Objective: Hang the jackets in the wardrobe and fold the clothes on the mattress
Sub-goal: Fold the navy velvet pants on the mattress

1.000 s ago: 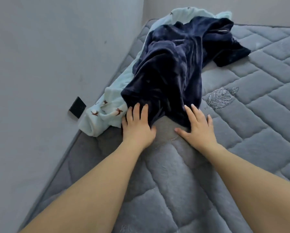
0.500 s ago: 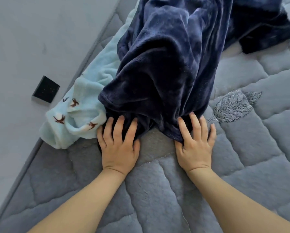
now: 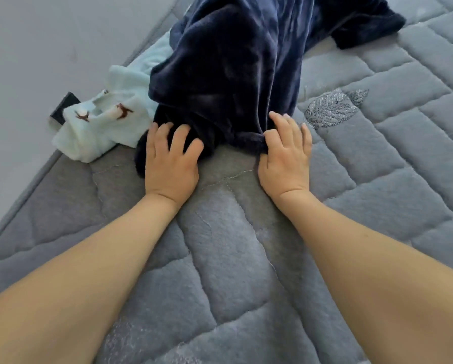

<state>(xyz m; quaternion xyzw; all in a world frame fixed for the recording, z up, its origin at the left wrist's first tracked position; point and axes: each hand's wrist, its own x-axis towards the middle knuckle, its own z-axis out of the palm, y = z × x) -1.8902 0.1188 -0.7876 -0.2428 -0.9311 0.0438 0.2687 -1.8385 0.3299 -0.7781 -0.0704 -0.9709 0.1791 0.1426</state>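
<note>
Navy fleece garment (image 3: 233,74) stretches away lengthwise, hem gripped by left hand (image 3: 170,164) and right hand (image 3: 285,158).

soft even daylight, wide-angle edge distortion

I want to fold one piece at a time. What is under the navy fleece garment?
The navy fleece garment lies partly over a light blue garment, which sticks out along the wall side, and on the grey mattress. How far the blue one runs underneath is hidden.
</note>
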